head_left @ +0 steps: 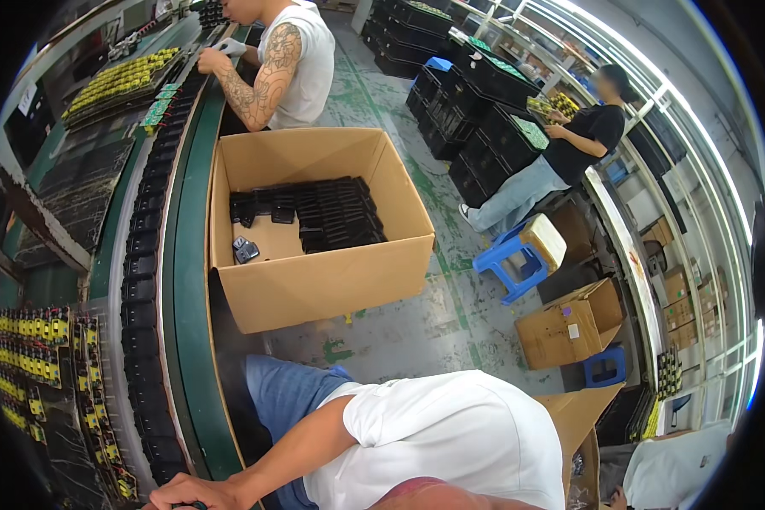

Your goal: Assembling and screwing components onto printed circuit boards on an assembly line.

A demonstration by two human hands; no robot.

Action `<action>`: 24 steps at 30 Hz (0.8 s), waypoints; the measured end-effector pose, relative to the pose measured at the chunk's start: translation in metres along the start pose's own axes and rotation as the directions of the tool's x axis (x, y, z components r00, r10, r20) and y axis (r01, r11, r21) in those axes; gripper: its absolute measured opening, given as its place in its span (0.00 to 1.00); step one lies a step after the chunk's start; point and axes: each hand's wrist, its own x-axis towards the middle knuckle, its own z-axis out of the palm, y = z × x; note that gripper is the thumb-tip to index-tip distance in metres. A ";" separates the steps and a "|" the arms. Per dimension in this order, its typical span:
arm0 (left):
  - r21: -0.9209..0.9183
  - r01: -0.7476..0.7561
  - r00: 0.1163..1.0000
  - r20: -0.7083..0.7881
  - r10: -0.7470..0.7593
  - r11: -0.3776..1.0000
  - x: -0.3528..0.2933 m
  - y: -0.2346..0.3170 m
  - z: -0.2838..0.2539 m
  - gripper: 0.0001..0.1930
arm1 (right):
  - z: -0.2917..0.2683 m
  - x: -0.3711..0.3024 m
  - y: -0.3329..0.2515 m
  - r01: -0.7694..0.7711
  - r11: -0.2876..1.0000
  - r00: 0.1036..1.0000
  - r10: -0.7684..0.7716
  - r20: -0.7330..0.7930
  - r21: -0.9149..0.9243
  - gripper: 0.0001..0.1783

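At the lower left edge my right hand (194,490) rests by the belt, its forearm reaching from a white sleeve. Its fingers are curled around a small dark piece, mostly cut off by the frame, whose kind I cannot make out. My left hand is out of view. Beside the hand runs a long row of black plastic housings (140,293) on the conveyor. Left of that row lie several circuit boards with yellow parts (30,327). Beyond my arm a large open cardboard box (331,293) holds stacked black plastic cases (340,212) and a loose grey-black piece (245,249).
A green bench edge (191,297) runs along the conveyor. One co-worker (302,64) works at the line ahead; another (586,136) stands by stacked black crates (484,153). A blue stool (514,263) and a smaller cardboard box (561,336) stand to the right.
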 end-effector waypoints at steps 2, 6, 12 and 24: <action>-0.010 0.000 1.000 -0.008 0.000 1.000 0.001 -0.001 0.000 0.05 | 0.001 0.005 -0.010 0.036 0.999 0.999 -0.036 0.002 0.034 0.16; -0.046 -0.030 0.999 -0.023 0.029 0.998 0.008 0.005 0.005 0.06 | 0.005 0.010 -0.022 0.127 0.982 0.991 -0.130 0.013 0.142 0.18; -0.077 -0.053 0.998 -0.020 0.052 0.996 0.021 0.024 0.021 0.06 | 0.012 0.002 0.003 0.085 0.977 0.996 -0.084 -0.014 0.194 0.14; -0.711 -0.586 0.792 -0.603 0.090 0.389 0.062 0.047 0.009 0.11 | 0.003 -0.003 0.000 0.038 0.993 0.999 -0.038 -0.003 0.109 0.13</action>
